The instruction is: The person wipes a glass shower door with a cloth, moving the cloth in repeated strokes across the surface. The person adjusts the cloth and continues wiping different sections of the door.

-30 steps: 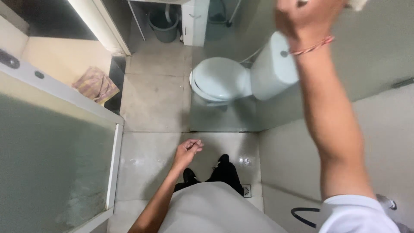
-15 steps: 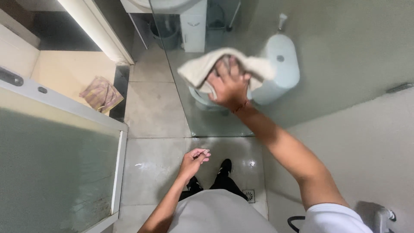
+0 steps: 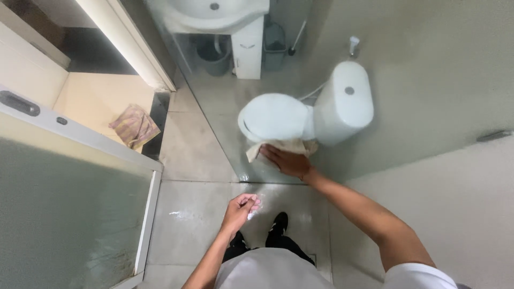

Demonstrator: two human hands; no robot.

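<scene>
My right hand [image 3: 286,160] lies flat on a beige cloth [image 3: 256,152] and presses it against the clear glass partition [image 3: 407,80], low down near the floor. Through the glass I see a white toilet [image 3: 326,107] with its lid down. My left hand [image 3: 242,207] hangs free above the wet tiled floor [image 3: 198,214] with its fingers curled; a small white speck shows at the fingertips, and I cannot tell what it is. My black shoes [image 3: 278,222] stand just below it.
A frosted sliding door [image 3: 64,214] stands at the left. Beyond it a striped rag [image 3: 135,126] lies on a step. Behind the glass are a white sink cabinet [image 3: 249,48], a grey bin [image 3: 214,56] and a toilet brush [image 3: 295,45].
My right hand has come down the glass with the cloth, from above head height to near the floor. The left hand has stayed where it was.
</scene>
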